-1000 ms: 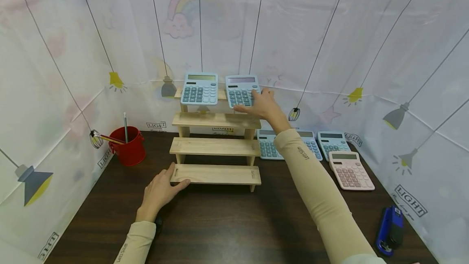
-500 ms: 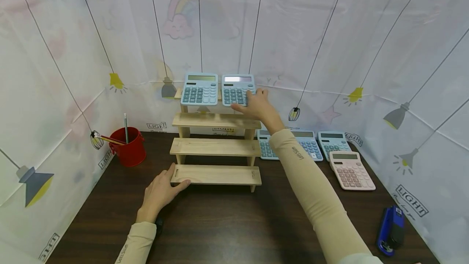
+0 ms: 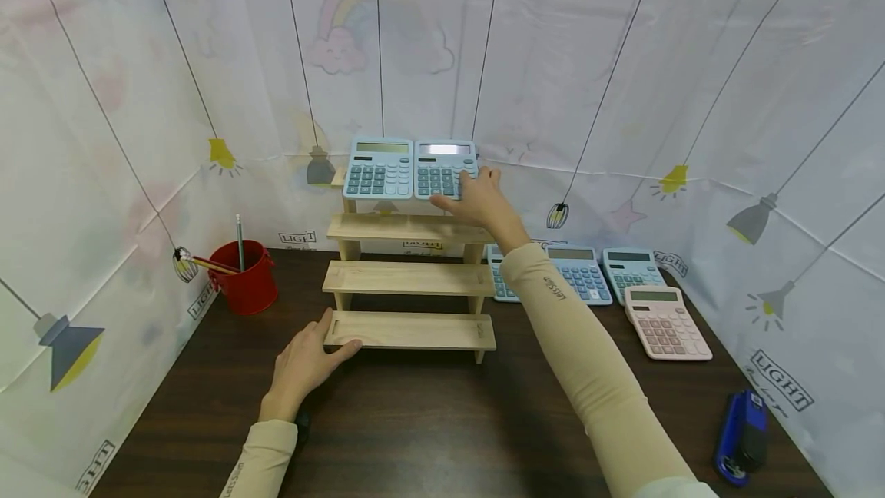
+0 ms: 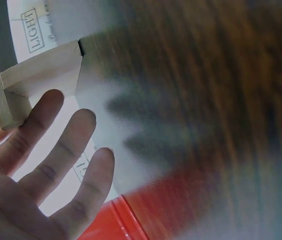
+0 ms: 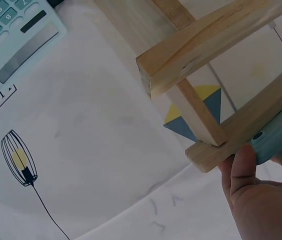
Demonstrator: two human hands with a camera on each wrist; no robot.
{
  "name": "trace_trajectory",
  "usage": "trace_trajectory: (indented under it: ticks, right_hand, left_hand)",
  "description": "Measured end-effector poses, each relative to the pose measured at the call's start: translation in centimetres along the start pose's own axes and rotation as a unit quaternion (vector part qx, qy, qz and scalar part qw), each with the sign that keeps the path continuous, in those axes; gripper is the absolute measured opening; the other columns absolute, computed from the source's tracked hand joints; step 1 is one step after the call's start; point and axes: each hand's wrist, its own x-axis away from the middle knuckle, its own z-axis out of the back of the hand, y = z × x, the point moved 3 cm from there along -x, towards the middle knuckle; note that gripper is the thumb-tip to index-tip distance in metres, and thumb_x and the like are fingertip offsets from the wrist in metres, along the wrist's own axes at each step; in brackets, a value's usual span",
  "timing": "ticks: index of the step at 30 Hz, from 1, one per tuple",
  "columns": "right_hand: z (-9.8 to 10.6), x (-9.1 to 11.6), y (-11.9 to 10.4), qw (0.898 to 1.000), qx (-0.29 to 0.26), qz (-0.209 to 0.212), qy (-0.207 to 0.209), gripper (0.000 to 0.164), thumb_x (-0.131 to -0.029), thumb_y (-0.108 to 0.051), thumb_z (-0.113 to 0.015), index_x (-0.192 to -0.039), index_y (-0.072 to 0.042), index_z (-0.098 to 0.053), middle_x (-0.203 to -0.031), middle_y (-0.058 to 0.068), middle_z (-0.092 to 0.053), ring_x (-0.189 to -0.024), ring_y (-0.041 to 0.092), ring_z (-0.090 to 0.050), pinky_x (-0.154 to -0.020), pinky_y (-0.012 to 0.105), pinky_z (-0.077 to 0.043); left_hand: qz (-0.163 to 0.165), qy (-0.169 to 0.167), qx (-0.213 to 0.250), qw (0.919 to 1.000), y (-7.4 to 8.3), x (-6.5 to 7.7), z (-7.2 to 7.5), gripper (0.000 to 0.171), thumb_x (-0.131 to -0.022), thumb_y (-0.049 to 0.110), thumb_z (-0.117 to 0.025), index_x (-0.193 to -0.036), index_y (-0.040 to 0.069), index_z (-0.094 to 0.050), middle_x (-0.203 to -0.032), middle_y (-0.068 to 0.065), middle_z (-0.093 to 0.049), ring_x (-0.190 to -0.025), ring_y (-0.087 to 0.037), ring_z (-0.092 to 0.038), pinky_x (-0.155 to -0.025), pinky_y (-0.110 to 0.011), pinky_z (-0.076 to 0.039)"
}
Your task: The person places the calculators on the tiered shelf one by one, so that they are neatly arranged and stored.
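Observation:
A stepped wooden display stand [image 3: 409,278] stands on the dark table. On its top step two light-blue calculators lean side by side, the left calculator [image 3: 379,169] and the right calculator [image 3: 445,170], their edges close together. My right hand [image 3: 482,206] holds the right calculator, thumb at its lower front edge and fingers along its right side. In the right wrist view the calculator's rounded edge [image 5: 277,142] lies along the top board beside the fingers. My left hand [image 3: 302,367] grips the bottom step's left end between thumb and index finger. Its other fingers [image 4: 75,135] are extended in the left wrist view.
Several blue calculators [image 3: 579,275] lean by the wall at the right, with a pink calculator [image 3: 667,323] in front. A blue stapler [image 3: 741,436] lies at the right edge. A red bucket [image 3: 250,283] with pencils stands at the left. A printed curtain [image 3: 553,60] encloses the table.
My right hand has moved the right calculator leftward and straightened it, narrowing the gap to the left calculator. My left hand has stayed at the bottom step.

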Motion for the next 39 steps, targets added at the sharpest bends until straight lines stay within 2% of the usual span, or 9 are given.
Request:
trace_trajectory:
  ticks: [4,9,16,21,25,32,36,39]
  right_hand:
    - [-0.1,0.0,-0.1,1.0,0.006,0.004,0.01,0.095,-0.093,-0.072,-0.048,-0.153,0.001,-0.036,-0.154,0.037,-0.03,-0.144,0.048,-0.024,-0.118,0.06,-0.032]
    - [-0.1,0.2,0.2,1.0,-0.003,-0.003,0.023,0.101,-0.091,-0.076,-0.047,-0.157,-0.002,-0.028,-0.153,0.036,-0.031,-0.14,0.047,-0.027,-0.115,0.06,-0.035]
    - [-0.1,0.7,1.3,0.999,-0.023,0.003,0.048,0.097,-0.091,-0.074,-0.047,-0.156,-0.003,-0.03,-0.145,0.033,-0.039,-0.134,0.045,-0.031,-0.111,0.057,-0.037]
    - [-0.1,1.5,2.6,0.997,-0.044,-0.001,0.059,0.096,-0.092,-0.075,-0.044,-0.158,-0.006,-0.028,-0.148,0.031,-0.037,-0.136,0.045,-0.03,-0.109,0.058,-0.039]
    - [-0.5,3.1,4.5,0.996,-0.066,-0.018,0.056,0.094,-0.094,-0.074,-0.04,-0.16,-0.009,-0.023,-0.154,0.03,-0.031,-0.142,0.046,-0.023,-0.112,0.063,-0.033]
    - [-2.4,6.3,9.1,0.993,-0.088,-0.042,0.061,0.092,-0.097,-0.071,-0.035,-0.16,-0.005,-0.022,-0.157,0.032,-0.025,-0.147,0.052,-0.016,-0.114,0.069,-0.024]
    - [-3.5,8.4,11.6,0.992,-0.094,-0.059,0.06,0.09,-0.099,-0.068,-0.036,-0.16,-0.004,-0.021,-0.159,0.034,-0.022,-0.148,0.055,-0.012,-0.115,0.071,-0.022]
    - [-4.2,9.7,13.3,0.992,-0.086,-0.071,0.059,0.088,-0.1,-0.065,-0.038,-0.159,-0.002,-0.022,-0.157,0.036,-0.025,-0.146,0.056,-0.016,-0.114,0.071,-0.021]
  left_hand:
    - [0.001,0.001,0.0,1.0,0.0,0.1,0.0,0.1,-0.086,0.074,-0.06,-0.158,0.011,-0.032,-0.138,-0.021,-0.058,-0.113,-0.038,-0.063,-0.082,-0.056,-0.054]
    - [0.0,-0.001,0.001,1.0,0.0,0.1,0.0,0.1,-0.086,0.074,-0.059,-0.158,0.01,-0.031,-0.14,-0.022,-0.057,-0.115,-0.039,-0.062,-0.084,-0.058,-0.054]
    - [-0.003,-0.001,-0.007,1.0,0.0,-0.1,0.2,0.102,-0.085,0.076,-0.058,-0.158,0.01,-0.032,-0.14,-0.022,-0.057,-0.114,-0.039,-0.063,-0.083,-0.057,-0.054]
    - [-0.002,-0.007,-0.008,0.9999,0.1,0.0,0.2,0.102,-0.086,0.076,-0.057,-0.158,0.01,-0.031,-0.141,-0.022,-0.056,-0.115,-0.039,-0.062,-0.084,-0.057,-0.054]
    - [-0.001,-0.01,-0.01,0.9999,0.1,0.1,0.1,0.102,-0.086,0.076,-0.057,-0.159,0.009,-0.03,-0.141,-0.023,-0.056,-0.116,-0.04,-0.062,-0.084,-0.058,-0.054]
    - [0.002,-0.012,-0.007,0.9999,0.2,0.4,0.2,0.101,-0.087,0.075,-0.057,-0.159,0.009,-0.03,-0.143,-0.023,-0.055,-0.12,-0.042,-0.06,-0.088,-0.061,-0.052]
    - [0.002,-0.014,-0.006,0.9999,0.3,0.5,0.2,0.102,-0.087,0.076,-0.056,-0.159,0.009,-0.029,-0.143,-0.023,-0.055,-0.121,-0.042,-0.059,-0.089,-0.062,-0.051]
    - [0.004,-0.014,-0.005,0.9999,0.5,0.5,0.3,0.102,-0.087,0.075,-0.056,-0.159,0.009,-0.029,-0.143,-0.023,-0.054,-0.122,-0.042,-0.058,-0.09,-0.063,-0.051]
